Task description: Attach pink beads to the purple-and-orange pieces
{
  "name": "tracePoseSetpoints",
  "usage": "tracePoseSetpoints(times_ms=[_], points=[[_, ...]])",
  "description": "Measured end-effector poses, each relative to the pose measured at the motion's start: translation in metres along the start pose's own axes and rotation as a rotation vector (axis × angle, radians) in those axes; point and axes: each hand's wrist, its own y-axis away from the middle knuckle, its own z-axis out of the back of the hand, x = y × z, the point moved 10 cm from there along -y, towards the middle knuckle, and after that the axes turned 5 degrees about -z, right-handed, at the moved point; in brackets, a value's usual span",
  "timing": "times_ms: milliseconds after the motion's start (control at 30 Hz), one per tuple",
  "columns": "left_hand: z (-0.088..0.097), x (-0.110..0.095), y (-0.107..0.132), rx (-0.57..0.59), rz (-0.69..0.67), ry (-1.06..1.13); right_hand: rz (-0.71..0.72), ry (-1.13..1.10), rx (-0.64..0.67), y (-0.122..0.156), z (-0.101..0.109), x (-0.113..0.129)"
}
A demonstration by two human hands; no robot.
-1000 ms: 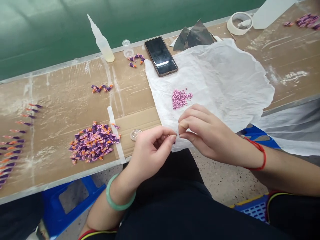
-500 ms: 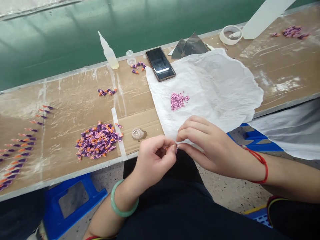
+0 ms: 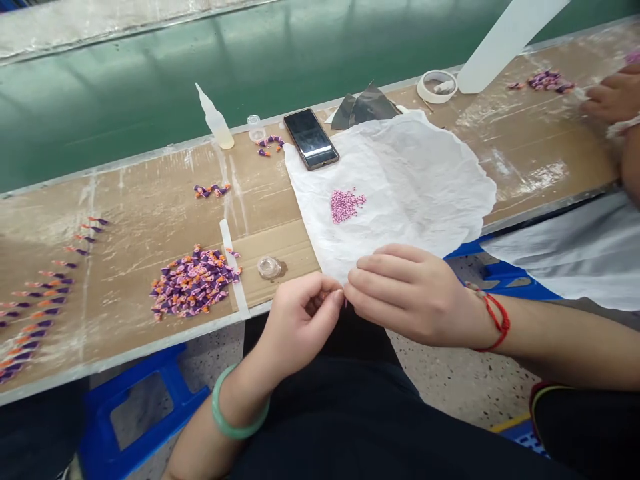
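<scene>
Above my lap, at the table's front edge, my left hand (image 3: pixel 305 323) is closed in a pinch around a tiny piece, almost wholly hidden; a speck of pink shows below the fingertips. My right hand (image 3: pixel 410 293) meets it there, fingers bent and pressed together, and what they grip is covered. A white cloth (image 3: pixel 415 180) lies just beyond both hands, with a heap of tiny pink beads (image 3: pixel 346 205) on it. To the left is a pile of small purple, pink and orange pieces (image 3: pixel 195 280). Between pile and cloth sits a small clear round dish (image 3: pixel 269 267).
A phone (image 3: pixel 311 139) rests on the cloth's far corner. Behind stand a dropper bottle (image 3: pixel 217 125) and a tape roll (image 3: pixel 437 87). Rows of similar pieces (image 3: pixel 45 300) line the left side. Another person's hand (image 3: pixel 614 97) is at far right. Blue stools (image 3: pixel 135 407) are below.
My right hand's fingers have drawn closer together against the left fingertips, hiding the orange and pink seen there before. The view has shifted slightly, and another person's hand has come in at right.
</scene>
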Motion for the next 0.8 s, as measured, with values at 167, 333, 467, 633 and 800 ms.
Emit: tracePoseSetpoints(times_ms=[167, 333, 467, 633, 800], points=[[-0.007, 0.017, 0.001, 0.038, 0.157, 0.333, 0.158, 0.085, -0.104, 0.003, 0.006, 0.013], [0.008, 0.004, 0.004, -0.077, 0.020, 0.175, -0.164, -0.318, -0.098, -0.005, 0.005, -0.018], [0.019, -0.028, 0.009, -0.148, -0.253, -0.199, -0.583, -0.785, 0.074, -0.003, -0.023, -0.046], [0.020, -0.038, 0.012, -0.127, -0.353, -0.312, -0.637, -0.886, 0.151, -0.006, -0.032, -0.044], [0.024, -0.033, 0.016, -0.148, -0.347, -0.299, -0.594, -0.839, 0.147, -0.010, -0.035, -0.038]])
